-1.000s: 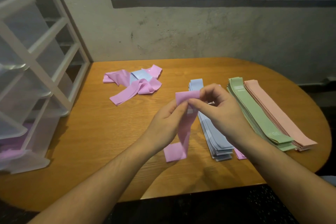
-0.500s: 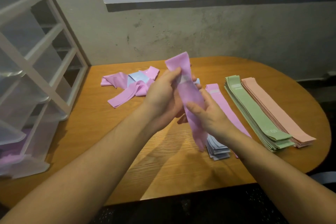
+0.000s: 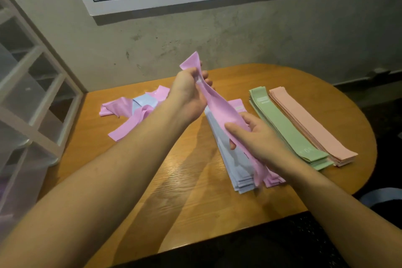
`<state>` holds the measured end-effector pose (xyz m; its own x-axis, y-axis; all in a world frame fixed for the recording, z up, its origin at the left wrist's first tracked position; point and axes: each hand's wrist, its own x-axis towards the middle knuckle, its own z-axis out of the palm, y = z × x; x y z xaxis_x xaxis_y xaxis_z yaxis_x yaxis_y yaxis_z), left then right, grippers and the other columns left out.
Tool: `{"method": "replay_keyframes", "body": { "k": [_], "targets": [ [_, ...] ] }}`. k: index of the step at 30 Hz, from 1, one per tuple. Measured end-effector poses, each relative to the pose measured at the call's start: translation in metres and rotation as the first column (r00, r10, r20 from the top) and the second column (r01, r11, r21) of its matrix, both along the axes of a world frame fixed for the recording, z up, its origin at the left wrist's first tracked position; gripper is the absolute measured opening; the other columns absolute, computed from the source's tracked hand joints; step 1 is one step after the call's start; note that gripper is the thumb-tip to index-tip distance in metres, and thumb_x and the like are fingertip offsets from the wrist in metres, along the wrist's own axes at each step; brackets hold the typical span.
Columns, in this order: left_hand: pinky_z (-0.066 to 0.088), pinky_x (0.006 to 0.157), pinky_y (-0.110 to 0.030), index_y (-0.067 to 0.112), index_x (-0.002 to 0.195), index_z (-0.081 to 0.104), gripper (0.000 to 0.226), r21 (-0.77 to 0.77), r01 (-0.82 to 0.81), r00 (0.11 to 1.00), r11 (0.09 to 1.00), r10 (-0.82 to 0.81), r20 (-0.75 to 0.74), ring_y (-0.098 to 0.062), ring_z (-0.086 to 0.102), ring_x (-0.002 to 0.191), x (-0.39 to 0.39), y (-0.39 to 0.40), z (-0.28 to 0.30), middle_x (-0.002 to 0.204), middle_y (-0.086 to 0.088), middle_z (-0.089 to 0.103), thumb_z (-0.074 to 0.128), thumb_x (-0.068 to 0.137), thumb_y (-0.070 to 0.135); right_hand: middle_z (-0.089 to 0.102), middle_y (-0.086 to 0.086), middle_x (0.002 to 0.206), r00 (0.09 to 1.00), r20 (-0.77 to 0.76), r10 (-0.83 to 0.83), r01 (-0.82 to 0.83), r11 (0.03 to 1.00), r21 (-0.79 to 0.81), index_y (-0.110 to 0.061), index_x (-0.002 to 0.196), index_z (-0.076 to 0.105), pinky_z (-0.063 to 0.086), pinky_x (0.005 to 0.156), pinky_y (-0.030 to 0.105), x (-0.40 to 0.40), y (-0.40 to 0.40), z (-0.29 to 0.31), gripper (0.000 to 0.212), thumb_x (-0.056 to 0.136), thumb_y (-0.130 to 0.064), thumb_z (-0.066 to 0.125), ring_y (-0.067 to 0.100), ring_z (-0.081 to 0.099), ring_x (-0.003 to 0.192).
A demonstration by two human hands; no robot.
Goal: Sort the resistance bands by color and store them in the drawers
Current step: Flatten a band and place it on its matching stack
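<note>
Pink band stretched between my two hands

My left hand grips the pink band near its top, my right hand its middle, above four sorted stacks on the surface: blue, pink, green, peach. White print on the green one is unreadable.

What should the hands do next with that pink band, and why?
Probably lay the pink band flat on the pink stack, between the blue stack and green stack. The left hand grips its top end and the right hand holds it lower down, stretched straight just above that stack, so it looks ready to set down.
</note>
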<state>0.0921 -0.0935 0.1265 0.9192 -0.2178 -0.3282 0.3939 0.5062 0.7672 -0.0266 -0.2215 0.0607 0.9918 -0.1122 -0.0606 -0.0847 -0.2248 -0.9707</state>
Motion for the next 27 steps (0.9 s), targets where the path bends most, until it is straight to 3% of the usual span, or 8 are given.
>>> {"method": "replay_keyframes", "body": {
  "k": [5,9,14,15,17,20,23,27],
  "targets": [
    [0.027,0.056,-0.028,0.015,0.076,0.034,0.019,0.087,0.003,1.000,0.996,-0.002,-0.011,-0.016,0.027,0.055,0.023,-0.037,-0.015,0.068,-0.002,0.029,0.030,0.093,0.007,0.071,0.010,0.092,0.989,-0.094,-0.114,0.115,0.993,0.000,-0.014,0.102,0.065,0.050,0.050,0.028,-0.005,-0.036,-0.013,0.011,0.096,-0.018,0.058,0.018,0.071,0.073],
    [0.038,0.059,-0.029,0.010,0.078,0.041,0.017,0.160,0.079,0.997,0.984,-0.074,-0.038,-0.019,0.040,0.056,0.038,-0.062,-0.038,0.067,-0.005,0.036,0.033,0.090,0.003,0.075,0.008,0.090,0.978,-0.073,-0.194,0.195,0.981,0.006,-0.017,0.097,0.071,0.045,0.060,0.025,-0.007,-0.062,-0.032,0.011,0.093,-0.018,0.061,0.014,0.064,0.073],
    [0.051,0.075,-0.036,0.008,0.090,0.056,0.021,0.301,0.101,0.995,0.948,-0.101,-0.015,-0.023,0.058,0.071,0.054,-0.091,-0.064,0.077,-0.010,0.057,0.039,0.093,-0.004,0.073,-0.003,0.102,0.981,-0.059,-0.185,0.176,0.975,-0.135,-0.019,0.106,0.068,0.049,0.076,0.016,-0.012,-0.082,-0.051,0.014,0.096,-0.014,0.058,0.014,0.068,0.096],
    [0.050,0.073,-0.035,0.009,0.097,0.056,0.022,0.376,0.099,0.994,0.921,-0.112,0.014,-0.024,0.057,0.076,0.060,-0.095,-0.072,0.084,-0.011,0.057,0.040,0.091,-0.005,0.071,-0.004,0.107,0.981,-0.083,-0.177,0.161,0.972,-0.173,-0.022,0.111,0.065,0.047,0.076,0.012,-0.013,-0.085,-0.054,0.019,0.096,-0.014,0.057,0.014,0.066,0.100],
    [0.048,0.070,-0.035,0.013,0.105,0.054,0.025,0.552,0.109,0.980,0.827,-0.182,0.080,-0.027,0.055,0.084,0.071,-0.100,-0.086,0.094,-0.013,0.056,0.045,0.089,-0.004,0.065,-0.003,0.126,0.976,-0.154,-0.155,0.112,0.960,-0.255,-0.024,0.132,0.057,0.048,0.088,0.021,-0.014,-0.090,-0.063,0.037,0.096,-0.019,0.055,0.017,0.061,0.114],
    [0.048,0.056,-0.025,0.016,0.091,0.055,0.016,0.784,0.070,0.934,0.617,-0.317,0.166,-0.018,0.057,0.069,0.083,-0.104,-0.102,0.083,-0.008,0.060,0.055,0.091,0.000,0.050,-0.001,0.151,0.970,-0.206,-0.130,0.053,0.939,-0.340,-0.024,0.153,0.039,0.040,0.111,0.035,-0.015,-0.094,-0.073,0.058,0.097,-0.025,0.054,0.022,0.049,0.135],
    [0.041,0.040,-0.020,0.011,0.090,0.056,0.017,0.879,0.034,0.884,0.476,-0.424,0.196,-0.011,0.056,0.056,0.092,-0.107,-0.111,0.080,-0.007,0.068,0.058,0.089,-0.006,0.046,0.002,0.155,0.969,-0.222,-0.112,0.009,0.907,-0.421,-0.025,0.156,0.032,0.038,0.113,0.035,-0.015,-0.096,-0.080,0.062,0.099,-0.027,0.054,0.026,0.047,0.137],
    [0.054,0.052,-0.030,0.016,0.098,0.058,0.022,0.955,-0.015,0.812,0.296,-0.554,0.184,-0.020,0.059,0.065,0.100,-0.109,-0.127,0.087,-0.008,0.065,0.056,0.087,-0.003,0.048,0.005,0.152,0.968,-0.226,-0.109,-0.032,0.841,-0.541,-0.028,0.158,0.025,0.040,0.107,0.036,-0.016,-0.094,-0.083,0.063,0.101,-0.029,0.051,0.032,0.050,0.132]
  ]
}}
